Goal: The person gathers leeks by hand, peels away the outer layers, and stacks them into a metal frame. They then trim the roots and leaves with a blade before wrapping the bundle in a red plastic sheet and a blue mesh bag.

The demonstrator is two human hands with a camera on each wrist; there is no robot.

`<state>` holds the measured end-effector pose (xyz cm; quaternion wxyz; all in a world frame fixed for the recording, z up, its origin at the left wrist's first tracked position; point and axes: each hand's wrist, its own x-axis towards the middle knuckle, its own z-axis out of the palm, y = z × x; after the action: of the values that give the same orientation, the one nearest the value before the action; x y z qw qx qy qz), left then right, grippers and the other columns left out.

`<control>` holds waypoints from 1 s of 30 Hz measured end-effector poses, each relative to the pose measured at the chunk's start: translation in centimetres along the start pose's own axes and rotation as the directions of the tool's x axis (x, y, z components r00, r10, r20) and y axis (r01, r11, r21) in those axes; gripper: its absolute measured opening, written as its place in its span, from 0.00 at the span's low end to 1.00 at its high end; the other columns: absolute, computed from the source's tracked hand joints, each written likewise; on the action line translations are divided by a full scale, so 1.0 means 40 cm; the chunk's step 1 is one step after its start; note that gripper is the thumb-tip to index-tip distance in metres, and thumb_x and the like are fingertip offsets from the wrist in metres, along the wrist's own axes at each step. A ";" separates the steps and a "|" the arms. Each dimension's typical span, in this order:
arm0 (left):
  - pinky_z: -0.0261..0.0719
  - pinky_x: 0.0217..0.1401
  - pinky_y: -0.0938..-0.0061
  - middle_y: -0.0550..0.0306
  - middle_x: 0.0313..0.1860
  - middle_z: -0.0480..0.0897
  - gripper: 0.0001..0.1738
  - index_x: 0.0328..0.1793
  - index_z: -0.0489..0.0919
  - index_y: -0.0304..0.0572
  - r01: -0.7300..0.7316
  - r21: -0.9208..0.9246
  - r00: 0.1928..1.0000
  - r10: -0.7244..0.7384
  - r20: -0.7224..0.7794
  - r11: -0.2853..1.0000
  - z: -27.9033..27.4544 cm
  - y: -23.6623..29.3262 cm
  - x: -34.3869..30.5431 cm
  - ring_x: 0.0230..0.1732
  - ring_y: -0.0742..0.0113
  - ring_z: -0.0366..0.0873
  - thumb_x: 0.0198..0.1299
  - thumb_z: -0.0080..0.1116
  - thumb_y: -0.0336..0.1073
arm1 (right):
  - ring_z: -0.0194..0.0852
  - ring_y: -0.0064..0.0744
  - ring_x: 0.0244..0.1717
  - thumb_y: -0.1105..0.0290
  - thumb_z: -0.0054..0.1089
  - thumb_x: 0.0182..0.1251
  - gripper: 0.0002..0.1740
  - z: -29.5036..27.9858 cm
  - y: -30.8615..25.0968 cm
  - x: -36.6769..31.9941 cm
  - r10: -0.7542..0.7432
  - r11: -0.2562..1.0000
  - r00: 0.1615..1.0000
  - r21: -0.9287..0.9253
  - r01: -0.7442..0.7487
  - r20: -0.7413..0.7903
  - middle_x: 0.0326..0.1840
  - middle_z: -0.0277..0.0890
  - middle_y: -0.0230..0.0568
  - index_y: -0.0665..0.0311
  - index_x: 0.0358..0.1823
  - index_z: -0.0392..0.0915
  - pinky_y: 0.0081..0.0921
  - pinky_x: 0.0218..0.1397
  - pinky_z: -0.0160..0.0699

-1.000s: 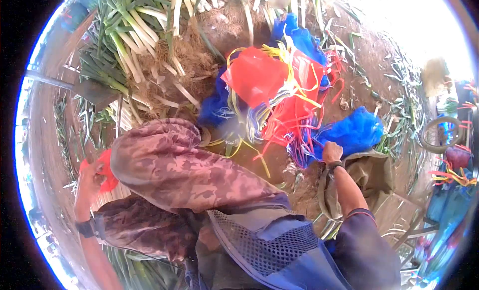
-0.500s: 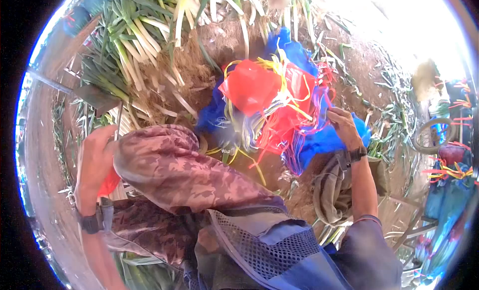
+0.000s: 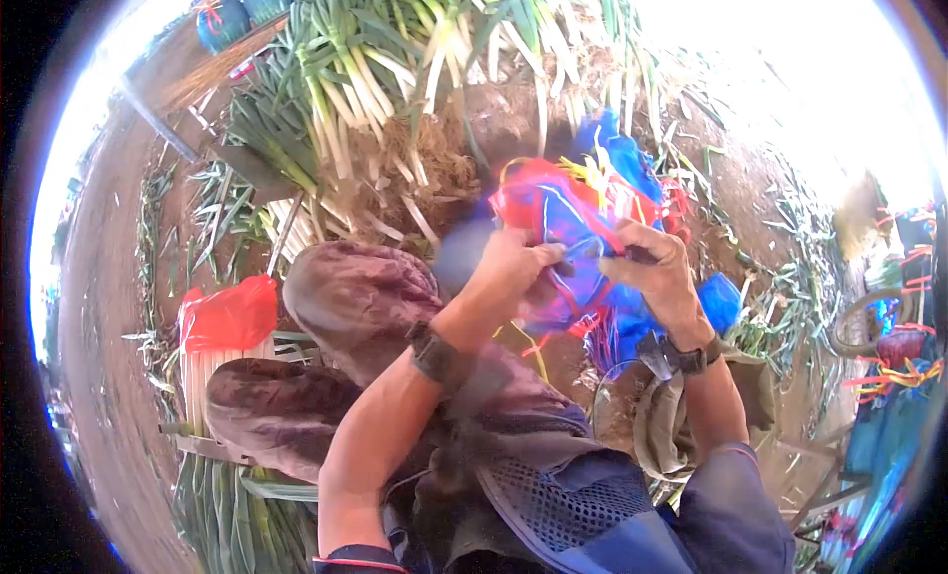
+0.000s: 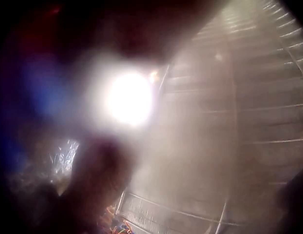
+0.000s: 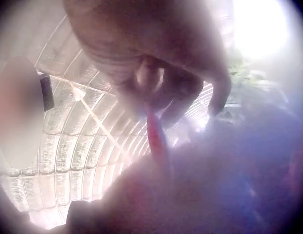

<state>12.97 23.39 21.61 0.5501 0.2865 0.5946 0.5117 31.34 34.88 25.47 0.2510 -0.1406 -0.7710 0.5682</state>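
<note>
In the head view my left hand (image 3: 509, 273) grips the near-left part of a thin bag (image 3: 566, 240), blue to purple with a red edge. My right hand (image 3: 654, 270) pinches the same bag on its right side, so it spreads between both hands. The right wrist view shows the fingers of my right hand (image 5: 156, 63) curled over a red strip (image 5: 154, 132) of it. Under and behind lies a heap of red and blue bags with yellow ties (image 3: 595, 169). Glare and blur hide most of the left wrist view.
Left of my knees lies a leek bundle (image 3: 200, 381) with a red bag (image 3: 229, 315) over its root end. Loose leeks (image 3: 355, 80) with roots lie along the back. A brown cloth (image 3: 664, 431) lies by my right forearm, and tied bundles (image 3: 894, 406) stand far right.
My left hand has left the red-capped leek bundle and come across to the middle. My right hand has drawn a bag from the heap, and both hands now hold it.
</note>
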 end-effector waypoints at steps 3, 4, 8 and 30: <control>0.73 0.19 0.76 0.54 0.35 0.87 0.13 0.52 0.83 0.32 0.005 -0.088 0.957 -0.030 -0.287 0.996 -0.050 0.011 -0.017 0.20 0.74 0.75 0.68 0.58 0.34 | 0.76 0.18 0.40 0.75 0.65 0.62 0.06 0.017 0.030 -0.004 0.185 0.974 0.928 0.185 -0.130 -0.323 0.35 0.81 0.33 0.69 0.40 0.82 0.18 0.47 0.72; 0.72 0.17 0.76 0.53 0.35 0.87 0.11 0.49 0.83 0.32 0.027 -0.088 0.898 -0.063 -0.435 0.996 -0.086 0.028 -0.028 0.18 0.74 0.74 0.68 0.57 0.32 | 0.76 0.18 0.40 0.75 0.65 0.62 0.06 0.012 0.049 -0.006 0.182 0.973 0.932 0.194 -0.125 -0.314 0.35 0.81 0.33 0.69 0.40 0.82 0.18 0.47 0.72; 0.69 0.14 0.78 0.52 0.36 0.88 0.10 0.50 0.83 0.36 -0.105 -0.112 0.770 0.010 -0.638 0.988 -0.251 0.070 -0.062 0.13 0.76 0.69 0.70 0.54 0.32 | 0.79 0.25 0.40 0.69 0.57 0.67 0.11 0.013 0.147 -0.037 0.175 0.978 0.866 0.182 -0.100 -0.469 0.37 0.83 0.39 0.71 0.41 0.82 0.23 0.46 0.75; 0.76 0.25 0.77 0.57 0.30 0.85 0.20 0.52 0.85 0.37 -0.273 0.644 0.880 0.456 -0.134 0.715 -0.257 0.184 -0.256 0.21 0.74 0.78 0.58 0.46 0.19 | 0.80 0.40 0.53 0.74 0.67 0.50 0.12 0.165 0.109 0.280 -0.446 0.566 0.833 -0.618 0.545 0.327 0.43 0.84 0.41 0.60 0.39 0.86 0.38 0.65 0.69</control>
<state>3.94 13.42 30.79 0.2242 0.4837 0.7297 0.4281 18.09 36.56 22.38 0.2771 0.0372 -0.9478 0.1536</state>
